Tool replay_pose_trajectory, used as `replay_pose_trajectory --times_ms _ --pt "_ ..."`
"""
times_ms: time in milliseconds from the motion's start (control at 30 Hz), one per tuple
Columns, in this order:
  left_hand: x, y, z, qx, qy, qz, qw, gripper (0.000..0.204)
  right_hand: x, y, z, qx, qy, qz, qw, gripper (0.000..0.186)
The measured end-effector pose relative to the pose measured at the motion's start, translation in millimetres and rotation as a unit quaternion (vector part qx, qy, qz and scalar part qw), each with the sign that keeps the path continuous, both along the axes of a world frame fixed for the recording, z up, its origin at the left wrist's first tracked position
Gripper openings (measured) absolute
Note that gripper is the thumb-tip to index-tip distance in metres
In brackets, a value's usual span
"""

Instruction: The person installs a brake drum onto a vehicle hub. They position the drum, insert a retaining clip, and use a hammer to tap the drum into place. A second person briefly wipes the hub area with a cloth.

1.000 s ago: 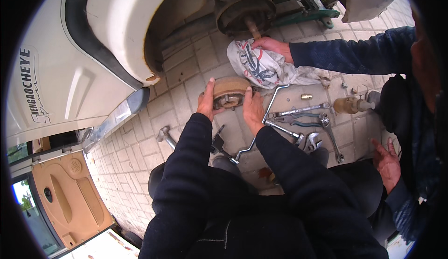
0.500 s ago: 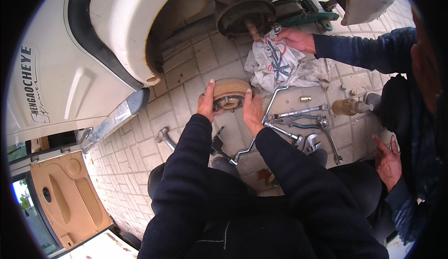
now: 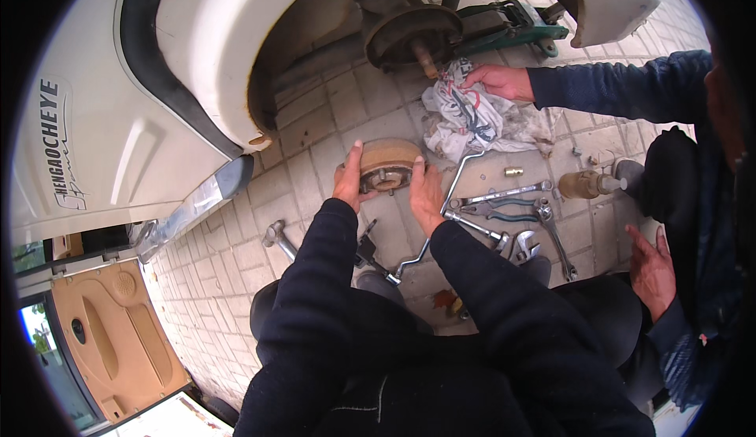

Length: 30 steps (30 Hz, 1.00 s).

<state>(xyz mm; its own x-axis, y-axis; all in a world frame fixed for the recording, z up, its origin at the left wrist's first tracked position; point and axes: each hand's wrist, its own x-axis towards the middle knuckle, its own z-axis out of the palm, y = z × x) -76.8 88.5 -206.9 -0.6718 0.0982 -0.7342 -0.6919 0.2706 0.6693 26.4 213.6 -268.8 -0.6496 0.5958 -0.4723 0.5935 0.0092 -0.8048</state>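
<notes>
My left hand and my right hand grip a rusty brown brake drum from opposite sides. Its dark hub face with studs and a central hole is turned toward me. Past the drum, the round backing plate under the white vehicle carries a bare stub axle. A co-worker's hand holds a crumpled white printed plastic bag beside the axle's tip. That person's other hand hangs loosely at the right.
A bent wheel brace lies just right of my right hand. Beyond it are pliers, wrenches, a brass-coloured socket and a dirty bottle. Left of my forearm lies a hammer. A green floor jack stands behind.
The view has shifted slightly. My hands keep their grip on the drum, which is tilted a little differently. The co-worker's hand with the bag stays near the axle.
</notes>
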Motion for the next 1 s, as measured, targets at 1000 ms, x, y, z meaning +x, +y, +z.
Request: replay_pose_trajectory --times_ms 1000 --pt "-0.5 -2.0 -1.1 -0.020 -0.012 -0.005 1.000 0.093 -1.4 -2.8 -3.6 -0.005 0.006 0.005 1.000 0.070"
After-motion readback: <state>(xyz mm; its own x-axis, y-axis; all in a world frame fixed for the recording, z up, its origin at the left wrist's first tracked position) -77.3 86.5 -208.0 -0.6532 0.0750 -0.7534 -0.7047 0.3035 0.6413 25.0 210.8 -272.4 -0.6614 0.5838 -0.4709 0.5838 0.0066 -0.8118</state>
